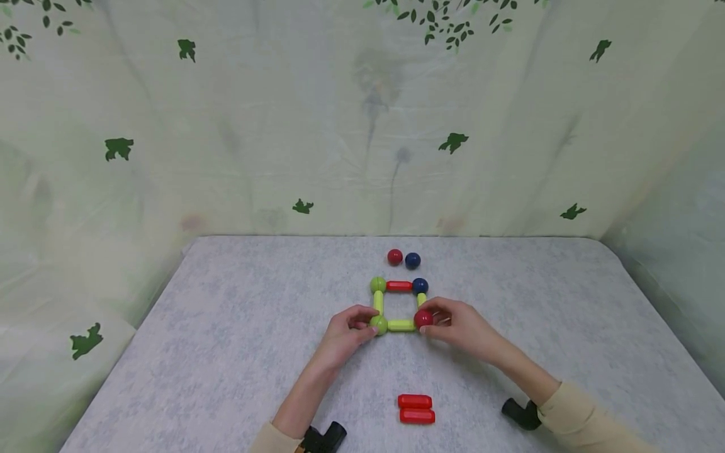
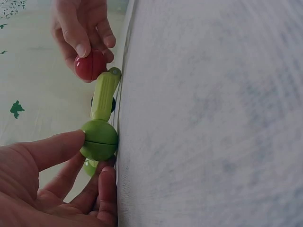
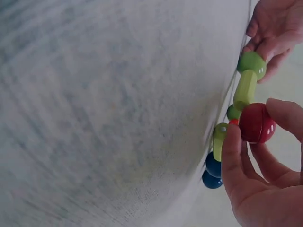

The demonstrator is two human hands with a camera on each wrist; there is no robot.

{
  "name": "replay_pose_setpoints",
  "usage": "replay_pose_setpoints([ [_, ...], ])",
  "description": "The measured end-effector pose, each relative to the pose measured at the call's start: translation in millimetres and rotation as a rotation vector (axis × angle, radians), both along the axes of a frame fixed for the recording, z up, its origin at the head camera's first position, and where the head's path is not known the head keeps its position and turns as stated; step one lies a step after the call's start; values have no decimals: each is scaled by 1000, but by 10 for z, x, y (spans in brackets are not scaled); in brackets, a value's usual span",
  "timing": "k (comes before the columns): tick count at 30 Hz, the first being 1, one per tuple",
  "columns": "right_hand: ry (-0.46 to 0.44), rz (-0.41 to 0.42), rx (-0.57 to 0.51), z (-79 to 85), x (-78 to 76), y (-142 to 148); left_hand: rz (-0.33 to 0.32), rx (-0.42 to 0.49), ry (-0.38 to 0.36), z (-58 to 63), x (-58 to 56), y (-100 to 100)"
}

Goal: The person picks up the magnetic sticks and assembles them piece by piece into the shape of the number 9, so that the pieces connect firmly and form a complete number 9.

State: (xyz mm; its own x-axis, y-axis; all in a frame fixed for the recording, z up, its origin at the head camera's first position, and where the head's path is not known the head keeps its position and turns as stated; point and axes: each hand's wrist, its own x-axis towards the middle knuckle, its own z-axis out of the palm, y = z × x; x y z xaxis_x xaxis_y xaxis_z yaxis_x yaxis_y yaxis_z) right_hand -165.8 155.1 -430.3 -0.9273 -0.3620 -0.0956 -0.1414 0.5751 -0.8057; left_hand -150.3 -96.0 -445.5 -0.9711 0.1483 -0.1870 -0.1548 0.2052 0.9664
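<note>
A square frame of magnetic balls and rods lies on the table. My left hand [image 1: 342, 335] pinches its front-left green ball [image 2: 99, 140] between thumb and fingers. With thumb and fingertips, my right hand [image 1: 467, 327] holds a red ball [image 3: 257, 123] at the front-right corner. Between these balls runs a yellow-green front rod [image 1: 401, 325]. The right-side rod [image 3: 219, 142] shows a bare metal end close to the red ball. At the back, a red rod [image 1: 399, 286] joins a green ball [image 1: 377, 285] and a blue ball [image 1: 420, 286]. A yellow-green rod [image 1: 378, 303] forms the left side.
Behind the frame sit a loose red ball [image 1: 394, 257] and a dark blue ball [image 1: 413, 260]. Two red rods [image 1: 417, 416] lie side by side toward the front. A leaf-patterned curtain [image 1: 340, 126] hangs beyond the table's back edge.
</note>
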Motion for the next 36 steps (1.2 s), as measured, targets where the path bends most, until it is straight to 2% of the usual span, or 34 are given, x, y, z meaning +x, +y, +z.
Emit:
replay_pose_setpoints([
  [8, 9, -62, 54, -27, 6, -12, -1, 7, -1, 3, 4, 4],
  [23, -8, -34, 115, -48, 3, -25, 11, 0, -8, 7, -4, 9],
  [26, -26, -34, 112, -19, -26, -7, 11, 6, -10, 15, 2, 6],
  [30, -37, -89, 86, 31, -102, 20, 9, 10, -6, 27, 5, 0],
  [36, -50, -142, 99, 4, -260, 24, 19, -4, -16, 6, -7, 7],
])
